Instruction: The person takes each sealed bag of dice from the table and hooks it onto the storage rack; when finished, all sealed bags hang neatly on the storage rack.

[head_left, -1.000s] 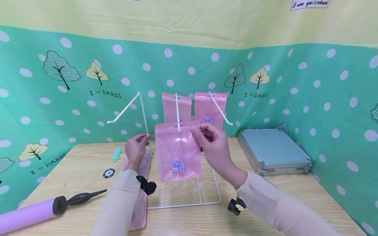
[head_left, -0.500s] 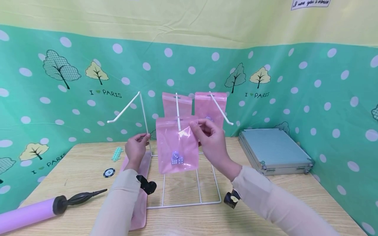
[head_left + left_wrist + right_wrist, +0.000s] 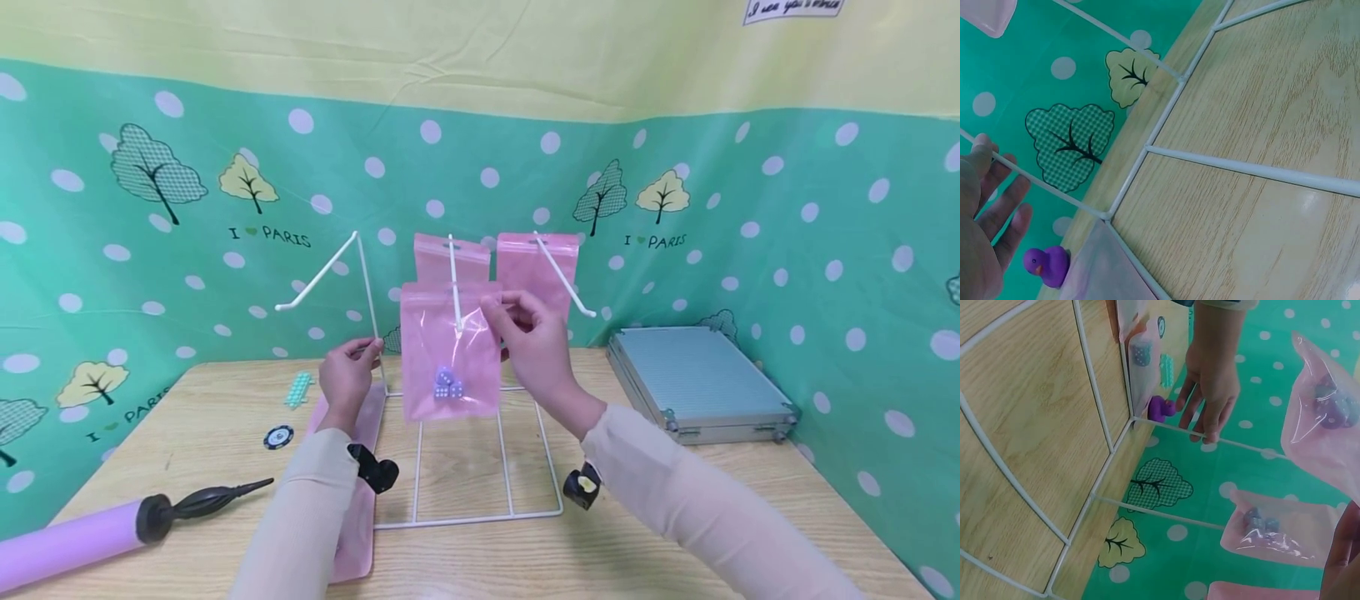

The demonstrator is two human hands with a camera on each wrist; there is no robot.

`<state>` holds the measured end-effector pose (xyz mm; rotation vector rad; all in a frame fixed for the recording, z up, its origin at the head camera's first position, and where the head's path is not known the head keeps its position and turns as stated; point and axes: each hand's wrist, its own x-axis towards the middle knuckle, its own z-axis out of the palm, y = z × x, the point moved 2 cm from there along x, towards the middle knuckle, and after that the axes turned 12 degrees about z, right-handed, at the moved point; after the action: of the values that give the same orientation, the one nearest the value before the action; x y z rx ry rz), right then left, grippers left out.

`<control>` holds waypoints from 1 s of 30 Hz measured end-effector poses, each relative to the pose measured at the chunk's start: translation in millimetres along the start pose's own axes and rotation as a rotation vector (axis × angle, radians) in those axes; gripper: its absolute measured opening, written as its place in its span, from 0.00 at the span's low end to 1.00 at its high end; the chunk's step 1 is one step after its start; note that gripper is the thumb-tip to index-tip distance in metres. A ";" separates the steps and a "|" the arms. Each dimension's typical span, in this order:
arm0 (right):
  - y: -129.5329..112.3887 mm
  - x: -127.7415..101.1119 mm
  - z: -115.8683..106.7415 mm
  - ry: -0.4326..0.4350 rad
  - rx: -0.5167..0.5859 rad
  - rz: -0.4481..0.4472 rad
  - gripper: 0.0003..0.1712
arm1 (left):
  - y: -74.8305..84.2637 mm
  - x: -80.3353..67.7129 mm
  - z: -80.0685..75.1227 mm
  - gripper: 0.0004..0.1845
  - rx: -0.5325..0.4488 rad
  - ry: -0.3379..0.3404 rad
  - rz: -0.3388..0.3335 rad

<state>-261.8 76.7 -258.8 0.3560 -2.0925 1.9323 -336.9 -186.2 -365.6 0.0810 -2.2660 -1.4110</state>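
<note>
My right hand (image 3: 536,346) pinches the upper right edge of a pink zip bag (image 3: 416,358) holding several lilac dice (image 3: 446,386). The white middle prong (image 3: 455,287) of a wire display rack (image 3: 468,522) shows in front of the bag's top, its tip over the bag's face. With thumb and fingertips, my left hand (image 3: 348,379) pinches the rack's left upright (image 3: 1054,187). Behind the held bag, another pink bag (image 3: 450,262) hangs on the middle prong, and a third bag (image 3: 555,258) hangs on the right prong. The left prong (image 3: 317,271) carries nothing.
Pink bags (image 3: 356,517) lie under my left forearm. A purple hand pump (image 3: 75,533), a poker chip (image 3: 278,437) and a small teal piece (image 3: 299,389) lie at left. A purple toy duck (image 3: 1054,265) sits near the rack's corner. A metal case (image 3: 701,375) stands at right.
My right hand has moved the bag upward and back along the middle prong, toward the bag behind it. The left hand has stayed on the upright.
</note>
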 end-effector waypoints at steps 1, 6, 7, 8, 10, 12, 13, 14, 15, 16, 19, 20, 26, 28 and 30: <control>0.1 1.5 0.1 0.004 -0.003 -0.003 0.11 | 0.2 0.2 0.1 0.18 -0.001 0.000 0.001; 0.9 8.2 0.6 0.022 -0.027 -0.008 0.12 | 0.4 0.8 0.9 0.18 -0.003 0.002 0.005; 1.0 9.3 0.7 0.025 -0.031 -0.009 0.12 | 0.4 0.7 1.0 0.18 -0.001 0.001 0.005; 1.0 10.3 1.0 0.027 -0.035 -0.008 0.12 | 0.4 0.6 1.0 0.18 0.000 0.000 0.004; 0.9 12.4 1.6 0.030 -0.043 -0.002 0.12 | 0.6 0.2 0.8 0.18 0.003 -0.001 0.004; 0.7 14.8 2.0 0.035 -0.050 0.003 0.12 | 0.8 -0.1 0.4 0.18 0.004 0.000 0.008; 0.6 16.0 2.2 0.036 -0.054 0.004 0.12 | 0.9 -0.2 0.2 0.18 0.004 0.001 0.010; 0.3 17.1 2.4 0.038 -0.060 0.007 0.12 | 1.1 -0.2 0.1 0.18 0.003 0.002 0.012; 0.4 18.3 2.4 0.041 -0.067 0.008 0.12 | 1.4 -0.3 -0.2 0.18 0.002 0.004 0.015; 0.3 19.4 2.4 0.044 -0.072 0.007 0.12 | 1.4 -0.3 -0.4 0.18 0.001 0.005 0.014; -0.4 22.3 2.5 0.050 -0.090 0.003 0.13 | 2.1 -0.3 -0.8 0.18 -0.003 0.004 0.019; -0.4 23.3 2.4 0.052 -0.095 0.002 0.13 | 2.0 -0.1 -0.9 0.18 -0.004 0.003 0.018; 0.1 30.1 2.5 0.055 -0.117 -0.004 0.13 | 0.8 0.9 -0.6 0.18 0.000 0.004 0.017; 0.6 32.3 2.6 0.057 -0.124 0.000 0.13 | 0.1 0.9 -0.3 0.18 -0.001 0.002 0.013; 1.2 34.4 2.8 0.059 -0.131 0.008 0.13 | -0.9 0.8 0.1 0.18 0.001 -0.002 0.011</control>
<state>-294.4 74.1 -247.8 0.2602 -2.1707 1.7758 -337.8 -186.8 -366.1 0.0677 -2.2649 -1.4052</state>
